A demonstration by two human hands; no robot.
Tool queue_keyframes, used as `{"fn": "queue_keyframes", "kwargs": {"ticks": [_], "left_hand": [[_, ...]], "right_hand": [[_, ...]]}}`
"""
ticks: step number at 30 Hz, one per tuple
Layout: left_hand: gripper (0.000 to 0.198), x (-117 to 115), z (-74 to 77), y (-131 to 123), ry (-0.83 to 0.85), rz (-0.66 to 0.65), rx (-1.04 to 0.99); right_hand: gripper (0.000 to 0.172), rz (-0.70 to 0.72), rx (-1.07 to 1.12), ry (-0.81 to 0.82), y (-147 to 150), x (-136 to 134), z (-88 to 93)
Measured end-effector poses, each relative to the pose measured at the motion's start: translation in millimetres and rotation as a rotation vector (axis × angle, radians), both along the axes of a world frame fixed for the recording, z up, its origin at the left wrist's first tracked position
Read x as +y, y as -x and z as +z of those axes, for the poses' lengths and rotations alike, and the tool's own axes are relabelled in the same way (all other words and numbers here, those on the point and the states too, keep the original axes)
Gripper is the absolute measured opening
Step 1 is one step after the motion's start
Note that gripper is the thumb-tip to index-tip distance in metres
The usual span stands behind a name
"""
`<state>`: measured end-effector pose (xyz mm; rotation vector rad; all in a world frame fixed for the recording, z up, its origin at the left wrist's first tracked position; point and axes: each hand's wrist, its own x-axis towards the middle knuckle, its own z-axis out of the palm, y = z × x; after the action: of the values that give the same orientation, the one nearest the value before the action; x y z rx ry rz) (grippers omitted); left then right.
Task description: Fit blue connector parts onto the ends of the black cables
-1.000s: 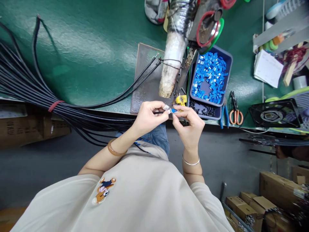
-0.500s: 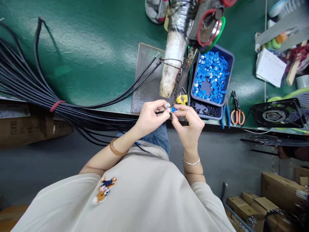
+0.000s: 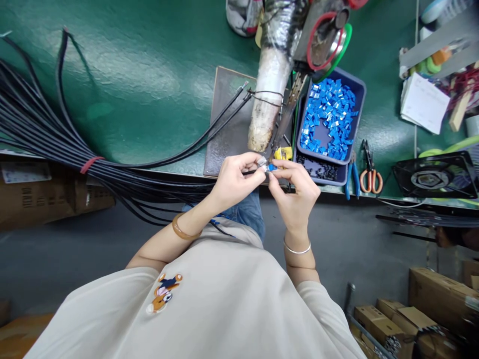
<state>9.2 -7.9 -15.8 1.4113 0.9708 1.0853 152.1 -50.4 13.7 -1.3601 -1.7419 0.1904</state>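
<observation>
My left hand [image 3: 236,180] pinches the end of a black cable [image 3: 248,173], with a small silvery metal piece [image 3: 262,162] at its fingertips. My right hand [image 3: 295,187] is closed on a small blue connector piece [image 3: 272,168] at the cable's end. The two hands nearly meet over the table's front edge. Beyond them stands a grey bin [image 3: 358,127] of small blue plastic pieces [image 3: 329,94]. Fingers partly cover the join between cable and connector, so its exact fit is hidden.
Black cables [image 3: 123,172] tied with a red band [image 3: 91,163] spread left. A soldering fume pipe-like white tube [image 3: 262,119] hangs over a dark mat [image 3: 224,144]. To the right are blue-handled pliers [image 3: 352,179], orange-handled scissors [image 3: 371,180], a black fan [image 3: 434,177]. Cartons [image 3: 441,294] stand below.
Both hands keep nearly the same pose around the cable end and the blue piece. The whole view has shifted slightly, with things appearing a little further right.
</observation>
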Motion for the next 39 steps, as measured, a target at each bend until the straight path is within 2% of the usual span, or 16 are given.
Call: {"fn": "queue_keyframes", "kwargs": {"ticks": [7,15,26,34,39], "left_hand": [[0.003,1.1,3.6,-0.6,0.025,0.014,-0.029],[0.009,4.0,-1.5,1.7,0.096,-0.061,-0.057],[0.012,7.5,2.9,2.5,0.174,-0.103,-0.151],[0.014,8.5,8.3,3.1,0.158,-0.100,-0.155],[0.013,8.3,5.8,3.5,0.189,-0.123,-0.135]], "right_hand": [[0.015,0.003,-0.010,-0.028,-0.2,-0.5,0.8],[0.016,0.036,-0.059,-0.022,-2.7,-1.9,-3.7],[0.013,0.015,-0.066,-0.014,-1.7,0.9,-1.1],[0.013,0.021,-0.073,-0.010,-1.9,-0.5,2.9],[0.014,0.055,-0.055,-0.004,-3.7,-0.8,-1.0]]}}
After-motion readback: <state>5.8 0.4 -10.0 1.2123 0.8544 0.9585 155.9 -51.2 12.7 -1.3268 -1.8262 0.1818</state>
